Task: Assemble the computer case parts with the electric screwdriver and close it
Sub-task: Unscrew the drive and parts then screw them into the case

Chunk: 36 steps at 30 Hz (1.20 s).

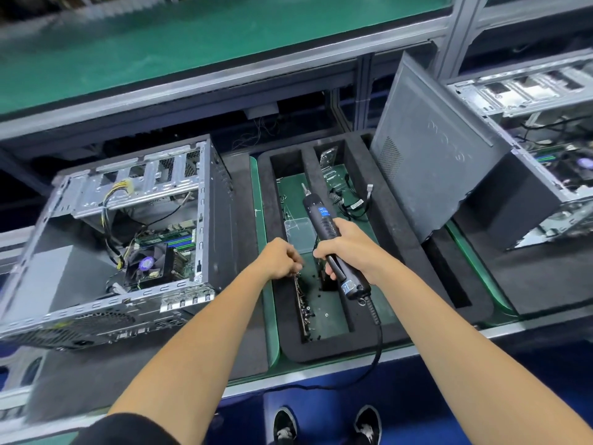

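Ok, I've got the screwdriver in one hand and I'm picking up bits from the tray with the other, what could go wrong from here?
Two risks. The left hand pinches something small over the foam tray; it could drop among the loose screws there. The right hand holds the electric screwdriver, whose cord trails over the tray's front edge; swinging toward the open computer case might drag it across the tray.

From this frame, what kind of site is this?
Likely a PC assembly line: an open grey metal computer case, a black corded electric screwdriver gripped by the right hand, and a black foam parts tray.
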{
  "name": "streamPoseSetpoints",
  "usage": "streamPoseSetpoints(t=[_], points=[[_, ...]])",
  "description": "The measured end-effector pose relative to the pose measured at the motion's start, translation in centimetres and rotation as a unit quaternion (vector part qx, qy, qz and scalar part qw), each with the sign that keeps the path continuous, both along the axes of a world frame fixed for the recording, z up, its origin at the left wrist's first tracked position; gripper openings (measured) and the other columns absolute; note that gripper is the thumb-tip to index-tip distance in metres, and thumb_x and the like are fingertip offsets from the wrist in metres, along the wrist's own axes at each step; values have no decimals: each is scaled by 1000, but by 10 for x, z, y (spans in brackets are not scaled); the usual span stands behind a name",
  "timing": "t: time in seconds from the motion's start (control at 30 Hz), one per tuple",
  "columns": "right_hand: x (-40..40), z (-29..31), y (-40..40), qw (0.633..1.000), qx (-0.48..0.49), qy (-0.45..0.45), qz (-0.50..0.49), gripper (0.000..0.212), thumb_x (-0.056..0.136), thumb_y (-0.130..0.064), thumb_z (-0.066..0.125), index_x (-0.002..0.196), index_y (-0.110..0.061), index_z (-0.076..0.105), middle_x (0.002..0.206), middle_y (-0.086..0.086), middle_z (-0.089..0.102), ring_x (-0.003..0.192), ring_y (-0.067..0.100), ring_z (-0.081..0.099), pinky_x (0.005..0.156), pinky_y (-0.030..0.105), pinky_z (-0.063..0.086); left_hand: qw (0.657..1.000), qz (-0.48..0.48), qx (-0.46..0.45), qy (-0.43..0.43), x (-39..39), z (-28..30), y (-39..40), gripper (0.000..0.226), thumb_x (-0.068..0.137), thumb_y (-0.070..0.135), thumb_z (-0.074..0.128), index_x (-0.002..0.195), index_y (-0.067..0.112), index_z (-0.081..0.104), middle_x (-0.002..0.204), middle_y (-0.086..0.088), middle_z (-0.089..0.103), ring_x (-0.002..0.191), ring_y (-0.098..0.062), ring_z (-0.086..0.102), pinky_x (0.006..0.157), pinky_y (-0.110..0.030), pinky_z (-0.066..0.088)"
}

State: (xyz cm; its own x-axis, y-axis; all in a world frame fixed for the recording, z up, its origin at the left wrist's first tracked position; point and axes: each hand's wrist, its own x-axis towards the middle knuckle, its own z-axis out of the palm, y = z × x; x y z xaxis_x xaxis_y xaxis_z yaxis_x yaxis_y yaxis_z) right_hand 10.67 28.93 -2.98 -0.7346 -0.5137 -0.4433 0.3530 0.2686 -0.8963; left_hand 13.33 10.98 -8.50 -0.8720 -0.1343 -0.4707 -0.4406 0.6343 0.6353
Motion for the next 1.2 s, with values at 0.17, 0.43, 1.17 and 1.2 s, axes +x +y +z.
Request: streamPoseSetpoints(t=[0.17,0.43,1.17,1.2], points=[[4,-10,6,1000,10,-14,-1,31,79,1,67,97,-10,44,72,11,54,47,23,56,46,31,49,934,-217,-285,5,7,-21,30,19,83,12,56,98,13,68,99,-10,69,94,-28,63,81,-33,47],[5,-30,17,999,21,-34,-8,32,77,2,67,91,-12,41,65,8,55,45,23,55,45,31,49,793,-385,-473,-3,19,-57,54,19,84,8,50,101,13,58,101,-4,68,94,-23,63,81,-31,31],[-7,-25,19,1000,13,-27,-8,32,78,0,67,93,-12,42,75,13,55,47,23,55,47,32,50,853,-415,-277,-153,30,-60,79,34,85,17,61,113,0,54,116,-16,56,100,-33,59,78,-37,52],[-7,-23,19,1000,12,-24,-9,31,78,0,67,93,-12,42,74,12,55,47,23,55,47,32,50,858,-410,-265,-159,27,-54,77,34,84,18,64,110,0,57,112,-16,59,97,-32,60,79,-36,52]])
